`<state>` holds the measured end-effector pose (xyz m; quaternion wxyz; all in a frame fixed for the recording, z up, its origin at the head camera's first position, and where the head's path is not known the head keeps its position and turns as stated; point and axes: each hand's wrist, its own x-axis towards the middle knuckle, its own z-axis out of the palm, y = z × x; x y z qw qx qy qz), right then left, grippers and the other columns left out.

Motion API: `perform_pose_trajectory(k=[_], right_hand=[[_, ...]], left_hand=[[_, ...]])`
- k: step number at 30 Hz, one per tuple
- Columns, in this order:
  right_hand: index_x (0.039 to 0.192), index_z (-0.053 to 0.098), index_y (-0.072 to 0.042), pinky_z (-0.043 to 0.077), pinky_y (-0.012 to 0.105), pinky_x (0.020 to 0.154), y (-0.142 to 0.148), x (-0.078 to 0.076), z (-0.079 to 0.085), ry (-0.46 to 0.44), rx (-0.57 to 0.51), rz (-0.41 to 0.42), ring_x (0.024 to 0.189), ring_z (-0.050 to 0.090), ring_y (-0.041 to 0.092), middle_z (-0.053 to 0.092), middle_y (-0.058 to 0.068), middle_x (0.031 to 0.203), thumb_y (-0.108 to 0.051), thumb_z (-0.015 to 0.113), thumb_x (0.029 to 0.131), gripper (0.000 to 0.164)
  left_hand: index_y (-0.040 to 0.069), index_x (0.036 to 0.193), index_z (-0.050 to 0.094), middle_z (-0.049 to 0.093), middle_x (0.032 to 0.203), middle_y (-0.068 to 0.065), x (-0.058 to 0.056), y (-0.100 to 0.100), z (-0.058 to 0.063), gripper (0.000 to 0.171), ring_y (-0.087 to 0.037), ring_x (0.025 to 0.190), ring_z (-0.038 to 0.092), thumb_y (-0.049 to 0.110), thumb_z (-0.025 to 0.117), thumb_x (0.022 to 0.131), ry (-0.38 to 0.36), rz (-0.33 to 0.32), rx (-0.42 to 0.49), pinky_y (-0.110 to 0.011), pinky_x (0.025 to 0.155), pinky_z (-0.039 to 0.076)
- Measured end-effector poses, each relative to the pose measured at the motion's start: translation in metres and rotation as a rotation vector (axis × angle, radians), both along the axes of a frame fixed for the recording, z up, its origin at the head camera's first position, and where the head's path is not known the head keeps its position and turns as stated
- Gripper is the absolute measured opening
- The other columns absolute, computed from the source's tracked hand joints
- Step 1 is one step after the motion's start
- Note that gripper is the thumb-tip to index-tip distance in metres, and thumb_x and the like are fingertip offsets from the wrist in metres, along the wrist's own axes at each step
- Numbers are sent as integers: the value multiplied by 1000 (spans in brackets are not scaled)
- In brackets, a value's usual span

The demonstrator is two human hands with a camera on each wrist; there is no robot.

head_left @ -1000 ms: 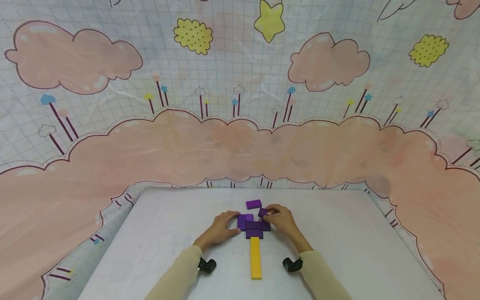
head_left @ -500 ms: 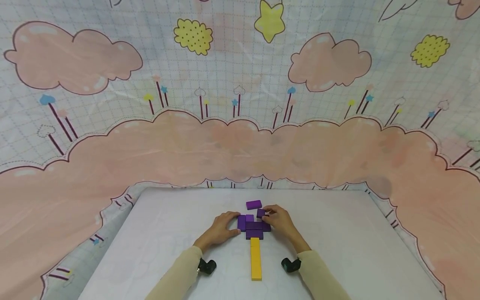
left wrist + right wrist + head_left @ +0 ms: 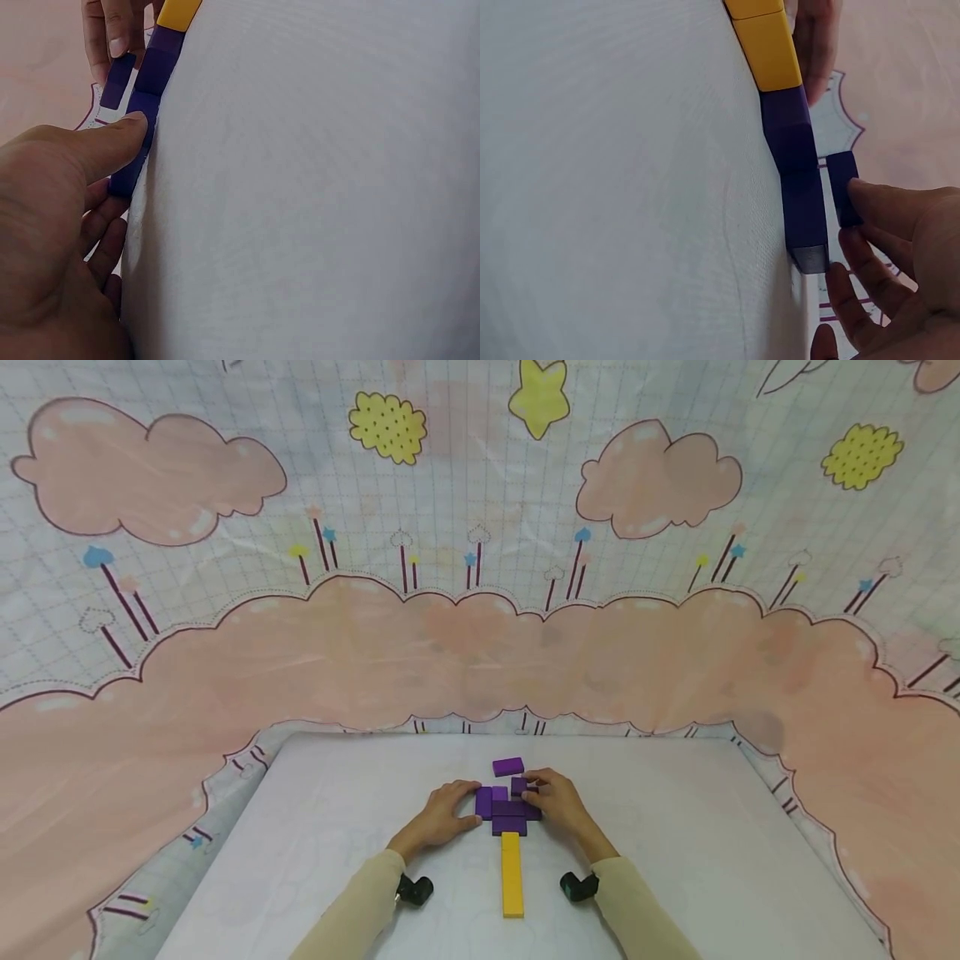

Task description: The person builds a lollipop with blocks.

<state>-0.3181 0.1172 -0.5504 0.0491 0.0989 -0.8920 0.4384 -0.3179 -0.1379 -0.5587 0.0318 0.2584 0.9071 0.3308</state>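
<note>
Several purple blocks (image 3: 509, 827) are set together on the white table, above a column of yellow blocks (image 3: 512, 877). My left hand (image 3: 442, 814) holds the upright purple block (image 3: 483, 803) at the left side of the group, thumb at its near end and fingers at the far end. My right hand (image 3: 562, 802) pinches another purple block (image 3: 518, 787) between thumb and fingers. In the right wrist view this pinched block (image 3: 844, 187) is raised, with a gap between it and the blocks beside it. My right fingers partly hide the purple block at the group's right side.
Beyond the group lies one loose purple block (image 3: 507, 767). The white tabletop (image 3: 300, 877) spreads to both sides. A patterned cloth (image 3: 480, 652) with clouds and stars hangs behind the table. A dark camera (image 3: 415, 891) sits at each wrist.
My right hand has shifted slightly left, carrying the pinched purple block further in over the group. My left hand stays in place on its block.
</note>
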Motion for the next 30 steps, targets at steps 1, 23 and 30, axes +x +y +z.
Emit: perform_pose_trajectory(k=[1, 23, 30], right_hand=[[117, 69, -6, 52, 49, 95, 0, 0, 0, 2, 3, 2, 107, 61, 30, 68, 13, 116, -9, 72, 88, 30], [115, 71, -8, 52, 49, 97, -3, -3, 0, -11, 61, 20, 103, 63, 28, 68, 13, 113, -8, 73, 86, 29], [119, 70, -12, 46, 52, 105, -4, -1, 1, -68, 106, 0, 114, 60, 32, 67, 13, 120, -13, 73, 88, 31]], left_hand=[[9, 141, 49, 51, 144, -13, 0, 0, 0, 58, -36, 136, 43, 28, 70, 90, 0, 1, 0, -58, 117, 25], [9, 141, 49, 52, 143, -13, -1, 1, -2, 59, -35, 136, 44, 27, 71, 89, 6, 1, 18, -58, 115, 26], [9, 141, 49, 52, 144, -12, -1, 2, -1, 59, -34, 136, 44, 28, 70, 89, -7, 5, 7, -57, 116, 26]])
